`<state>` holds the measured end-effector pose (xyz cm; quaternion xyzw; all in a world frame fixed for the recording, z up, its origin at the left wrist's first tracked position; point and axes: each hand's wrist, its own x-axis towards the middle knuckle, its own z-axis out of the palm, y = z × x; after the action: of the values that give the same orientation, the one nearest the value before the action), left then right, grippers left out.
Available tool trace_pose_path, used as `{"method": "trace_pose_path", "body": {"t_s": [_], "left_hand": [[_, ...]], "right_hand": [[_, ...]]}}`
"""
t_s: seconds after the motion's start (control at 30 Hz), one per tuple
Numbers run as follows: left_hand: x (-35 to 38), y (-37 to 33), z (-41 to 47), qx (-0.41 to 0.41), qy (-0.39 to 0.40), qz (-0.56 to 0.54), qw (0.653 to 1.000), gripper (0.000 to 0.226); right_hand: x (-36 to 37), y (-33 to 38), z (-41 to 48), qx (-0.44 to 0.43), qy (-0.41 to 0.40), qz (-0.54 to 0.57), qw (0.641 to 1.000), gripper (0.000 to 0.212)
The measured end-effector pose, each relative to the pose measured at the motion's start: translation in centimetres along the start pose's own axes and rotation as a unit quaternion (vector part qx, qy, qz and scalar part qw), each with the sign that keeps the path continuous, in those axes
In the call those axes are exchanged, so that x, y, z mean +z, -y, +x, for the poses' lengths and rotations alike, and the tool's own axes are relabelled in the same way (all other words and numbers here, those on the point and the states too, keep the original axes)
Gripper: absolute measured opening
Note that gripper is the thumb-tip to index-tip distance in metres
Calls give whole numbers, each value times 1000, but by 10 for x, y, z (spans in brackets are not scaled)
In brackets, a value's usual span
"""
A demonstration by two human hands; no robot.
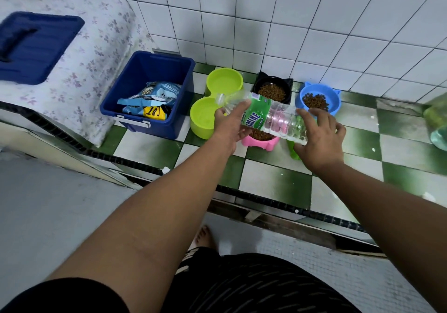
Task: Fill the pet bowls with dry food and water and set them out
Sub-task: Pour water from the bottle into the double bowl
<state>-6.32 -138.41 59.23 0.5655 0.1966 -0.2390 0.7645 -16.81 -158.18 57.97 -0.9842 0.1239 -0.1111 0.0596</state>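
A clear plastic water bottle [273,116] with a green label lies tilted, its open mouth over the lime-green double bowl [219,87]. My left hand [231,128] grips the bottle near its neck; my right hand [319,136] holds its base. Both green wells hold water. A black bowl [272,91], a blue bowl [318,100] and a pink bowl [260,139] contain dry kibble; the pink one is partly hidden behind the bottle and my left hand.
A blue storage bin [147,94] with pet food bags stands left of the bowls; its lid [33,46] lies on a flowered mattress. A green object [294,151] lies under my right hand. A large bottle [437,123] stands at the right edge, with a tiled wall behind.
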Motion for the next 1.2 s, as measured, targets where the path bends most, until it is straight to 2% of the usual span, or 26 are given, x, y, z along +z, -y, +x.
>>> {"method": "trace_pose_path", "body": {"t_s": [0.13,0.27,0.47,0.67,0.77,0.93,1.2], "left_hand": [[9,-12,-8,74,25,3,997,66],[35,-29,-23,186,93,-2,978,72],[94,-30,-44,291,190,114,931,90],[158,-10,-57,302,241,203,900,99],[195,8,-59,295,261,231,889,92],[257,41,-74,298,300,304,854,97],[342,86,-92,276,331,397,810,72]], "right_hand": [[-1,6,0,22,-28,65,997,83],[-6,11,3,80,-65,162,981,86],[-20,-14,-9,126,-95,297,942,90],[-30,-63,-25,202,-103,329,917,99],[-38,-90,-35,221,-122,332,909,100],[-40,-139,-56,272,-154,293,904,99],[-38,-217,-85,337,-162,302,877,95]]}}
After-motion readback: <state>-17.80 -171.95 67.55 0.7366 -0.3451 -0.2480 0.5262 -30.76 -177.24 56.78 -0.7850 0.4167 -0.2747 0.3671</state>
